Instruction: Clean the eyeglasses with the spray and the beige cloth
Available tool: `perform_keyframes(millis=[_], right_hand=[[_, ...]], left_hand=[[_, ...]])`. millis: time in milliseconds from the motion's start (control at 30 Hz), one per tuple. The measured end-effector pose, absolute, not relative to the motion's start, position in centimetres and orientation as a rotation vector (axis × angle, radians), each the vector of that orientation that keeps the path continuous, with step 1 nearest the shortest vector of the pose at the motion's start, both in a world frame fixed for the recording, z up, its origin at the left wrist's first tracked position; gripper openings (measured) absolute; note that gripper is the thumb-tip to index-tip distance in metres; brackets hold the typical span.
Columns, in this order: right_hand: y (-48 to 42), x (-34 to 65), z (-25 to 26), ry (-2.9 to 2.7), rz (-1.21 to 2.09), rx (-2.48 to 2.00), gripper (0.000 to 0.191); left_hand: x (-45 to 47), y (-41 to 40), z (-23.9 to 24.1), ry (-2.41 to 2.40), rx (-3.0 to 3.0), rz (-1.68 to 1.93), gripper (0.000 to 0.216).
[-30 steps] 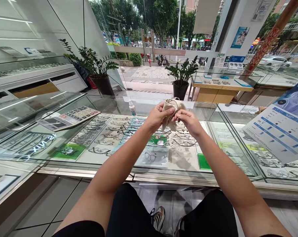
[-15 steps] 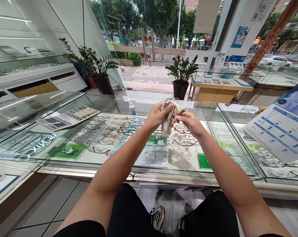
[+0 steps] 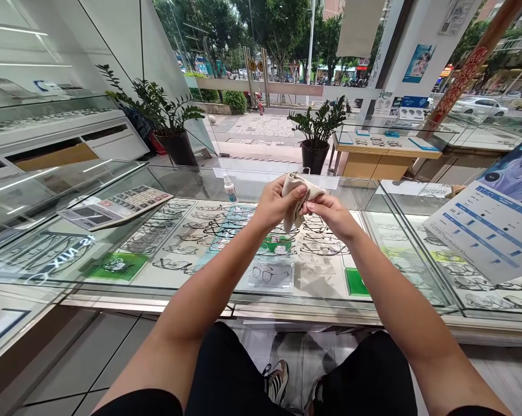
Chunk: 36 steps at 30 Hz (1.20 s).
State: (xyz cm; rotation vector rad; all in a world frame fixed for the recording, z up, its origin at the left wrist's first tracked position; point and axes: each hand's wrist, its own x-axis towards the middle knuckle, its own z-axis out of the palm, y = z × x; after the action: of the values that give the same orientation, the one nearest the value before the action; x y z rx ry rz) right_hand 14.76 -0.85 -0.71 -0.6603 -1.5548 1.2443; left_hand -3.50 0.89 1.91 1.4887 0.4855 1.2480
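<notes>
Beige cloth (image 3: 291, 216): bunched between both hands, held above the glass counter (image 3: 148, 301).
Change in the cloth: one second ago a thin rounded line crossed its front; now the fabric is folded over more tightly, and its lower end hangs a little higher than half a second ago.
Left hand (image 3: 273, 203): closed around the cloth, thumb pressed flat over the front, other fingers mostly hidden behind.
Right hand (image 3: 335, 216): fingertips drawn together in a pinch at the cloth's right side.
Thin wire loop (image 3: 305, 170): pokes out just above the cloth.
Spray bottle (image 3: 230, 190): upright on the glass, left of the hands.
</notes>
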Motion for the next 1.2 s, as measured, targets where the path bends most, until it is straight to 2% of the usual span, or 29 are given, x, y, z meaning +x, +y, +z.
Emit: perform_keyframes(millis=[133,233,367,600,833,1033,1200], right_hand=[[-0.8,15.1,-0.5,-1.554,1.236,-0.649,0.04],[-0.6,15.7,-0.2,-1.497,1.246,-0.654,0.032],[-0.5,15.7,-0.2,-1.444,1.291,-0.655,0.035],[-0.6,14.5,-1.2,-1.539,1.307,-0.65,0.047],[-0.4,16.0,0.1,-1.329,1.211,-0.57,0.035],[0.1,17.1,0.5,-1.2,1.053,-0.616,0.04],[0.0,16.7,0.3,-1.188,1.155,-0.594,0.04]], left_hand=[[-4.4,1.7,2.1,0.51,1.533,1.196,0.066],[-5.2,2.2,2.4,0.462,1.564,1.133,0.062],[-4.6,1.8,2.2,0.378,1.535,1.115,0.059],[-3.0,1.3,1.3,0.456,1.471,1.329,0.061],[-3.6,3.9,0.5,0.614,1.344,1.443,0.072],[-3.3,3.1,0.5,0.659,1.442,1.273,0.08],[-2.9,1.9,0.6,0.618,1.582,1.146,0.078]])
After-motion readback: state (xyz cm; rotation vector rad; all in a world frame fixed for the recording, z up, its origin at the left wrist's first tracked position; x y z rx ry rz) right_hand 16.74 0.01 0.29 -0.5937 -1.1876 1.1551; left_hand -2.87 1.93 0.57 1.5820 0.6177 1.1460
